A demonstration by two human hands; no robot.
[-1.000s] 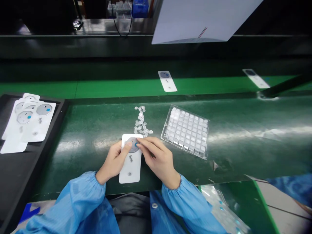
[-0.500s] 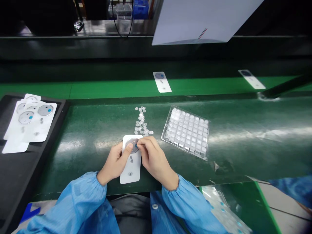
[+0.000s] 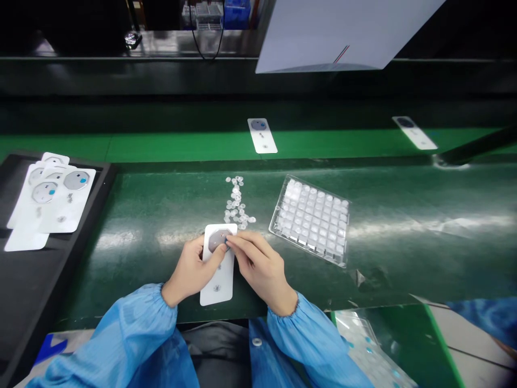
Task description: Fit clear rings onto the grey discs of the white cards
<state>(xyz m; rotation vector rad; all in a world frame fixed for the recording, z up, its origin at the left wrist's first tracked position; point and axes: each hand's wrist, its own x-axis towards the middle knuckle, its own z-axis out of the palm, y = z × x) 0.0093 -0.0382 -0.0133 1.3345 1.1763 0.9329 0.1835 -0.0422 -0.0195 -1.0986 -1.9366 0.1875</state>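
My left hand (image 3: 195,272) grips a white rounded panel (image 3: 216,280) by its left side, fingers behind it and thumb across its front. The panel has a grey octagon (image 3: 218,240) near its top and dark markings below. At the octagon's right edge, the fingertips of my right hand (image 3: 260,264) are pinched together over a blue dot (image 3: 226,242), close to my left thumb tip. Whether they hold a small piece there is hidden. Just beyond the panel lie many small clear round discs (image 3: 235,202), loose on the green table (image 3: 161,199).
A clear tray (image 3: 311,220) with rows of whitish round pieces lies to the right. Several similar panels (image 3: 68,210) overlap in a black tray (image 3: 100,186) at left. Two more panels (image 3: 262,137) lie on the bright green strip beyond. A person's blue sleeve (image 3: 488,323) shows at right.
My left thumb has slid down and right across the panel, closer to the blue dot. My right fingers have shifted slightly over it. The panels on the green strip have moved a little left.
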